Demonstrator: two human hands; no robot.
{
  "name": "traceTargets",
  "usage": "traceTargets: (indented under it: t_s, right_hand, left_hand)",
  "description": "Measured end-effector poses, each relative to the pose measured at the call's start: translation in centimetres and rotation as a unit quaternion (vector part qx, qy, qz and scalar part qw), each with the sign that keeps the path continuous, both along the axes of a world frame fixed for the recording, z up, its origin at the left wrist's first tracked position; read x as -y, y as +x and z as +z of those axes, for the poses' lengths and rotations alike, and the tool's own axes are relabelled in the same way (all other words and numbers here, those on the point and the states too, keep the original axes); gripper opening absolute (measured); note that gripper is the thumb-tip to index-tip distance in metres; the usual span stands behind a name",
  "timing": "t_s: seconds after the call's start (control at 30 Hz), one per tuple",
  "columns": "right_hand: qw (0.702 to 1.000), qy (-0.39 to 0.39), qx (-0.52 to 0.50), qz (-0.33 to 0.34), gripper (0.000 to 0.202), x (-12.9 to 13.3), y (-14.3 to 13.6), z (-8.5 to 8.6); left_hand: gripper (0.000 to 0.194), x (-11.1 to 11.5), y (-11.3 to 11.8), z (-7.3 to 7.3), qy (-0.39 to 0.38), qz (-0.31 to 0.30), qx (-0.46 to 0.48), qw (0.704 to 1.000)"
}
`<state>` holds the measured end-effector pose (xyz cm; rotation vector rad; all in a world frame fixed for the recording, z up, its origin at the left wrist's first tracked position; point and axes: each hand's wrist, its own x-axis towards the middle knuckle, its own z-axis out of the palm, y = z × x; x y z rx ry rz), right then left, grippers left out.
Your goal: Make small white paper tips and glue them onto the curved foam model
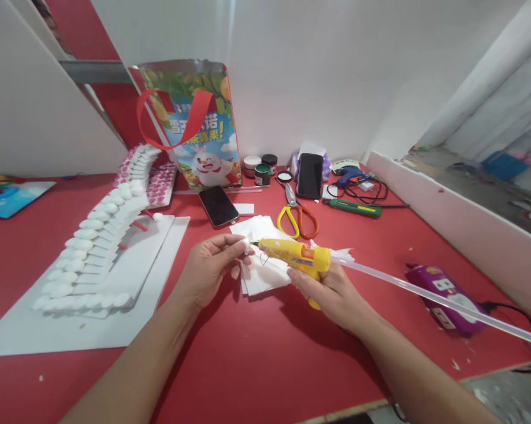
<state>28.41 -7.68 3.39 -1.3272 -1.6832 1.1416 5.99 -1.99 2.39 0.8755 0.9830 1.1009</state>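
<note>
My right hand (325, 288) is closed around the handle of a yellow hot glue gun (287, 250), with a long clear glue stick (393, 284) running out of its back to the right. The gun's nozzle points left and touches or nearly touches a small white piece (247, 244). My left hand (214, 265) pinches that piece between thumb and fingertips; its exact kind is unclear. Below the gun lie white paper sheets (265, 274). At the left, a white model (101, 253) made of rows of white rounded pads stands on a white board (13, 330).
Scissors (297, 221) with yellow and orange handles lie behind the gun. Further back are a phone (218, 206), a second phone (310, 175), small paint jars (262, 174), a gift bag (198, 135) and a green screwdriver (353, 207). A purple power box (444, 299) with a cable sits right.
</note>
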Motion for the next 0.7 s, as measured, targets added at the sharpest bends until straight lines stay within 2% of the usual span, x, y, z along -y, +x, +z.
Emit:
traceTargets:
  t_s: [0.47, 0.7]
  right_hand:
    - [0.999, 0.024, -0.022, -0.01, 0.033, -0.11, 0.09, 0.09]
    - [0.999, 0.035, 0.004, -0.019, 0.031, -0.1, -0.1, 0.29]
  left_hand:
    - [0.043, 0.01, 0.08, 0.16, -0.008, -0.021, -0.008, 1.0]
    - [0.036, 0.09, -0.16, -0.38, 0.013, -0.033, -0.027, 0.999]
